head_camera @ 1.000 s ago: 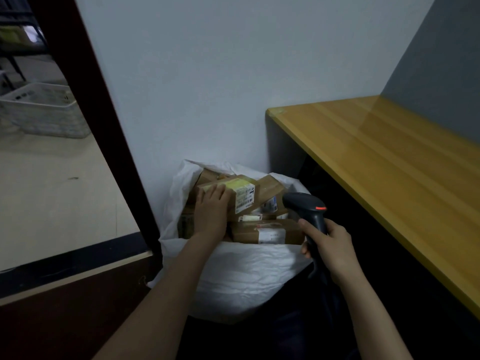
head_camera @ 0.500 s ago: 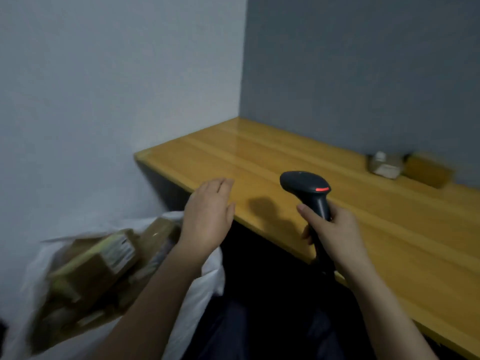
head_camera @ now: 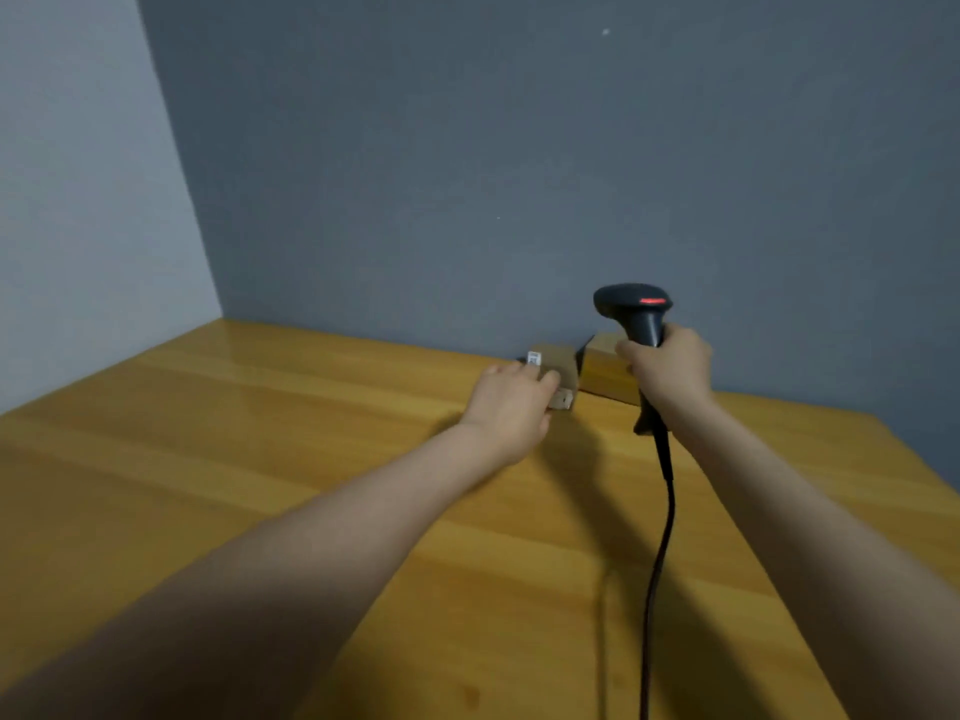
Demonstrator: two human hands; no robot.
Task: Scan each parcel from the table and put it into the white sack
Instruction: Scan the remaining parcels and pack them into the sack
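Left hand [head_camera: 511, 407] curled over the parcel [head_camera: 558, 361] at the back of the counter [head_camera: 260, 433]; right hand [head_camera: 667, 366] gripped the scanner [head_camera: 634, 304]. So shallow a hold risked dropping it, and the cable [head_camera: 660, 537] risked snagging the 2nd parcel [head_camera: 602, 368]

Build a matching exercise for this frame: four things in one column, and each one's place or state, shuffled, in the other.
Things:
1. barcode scanner
2. labelled parcel
3. plain parcel
4. scanner cable

Places or states:
A. touched by the left hand
B. partly hidden behind the right hand
C. held upright in the right hand
D. trailing over the wooden table toward the camera

Pairs: 1-C, 2-A, 3-B, 4-D
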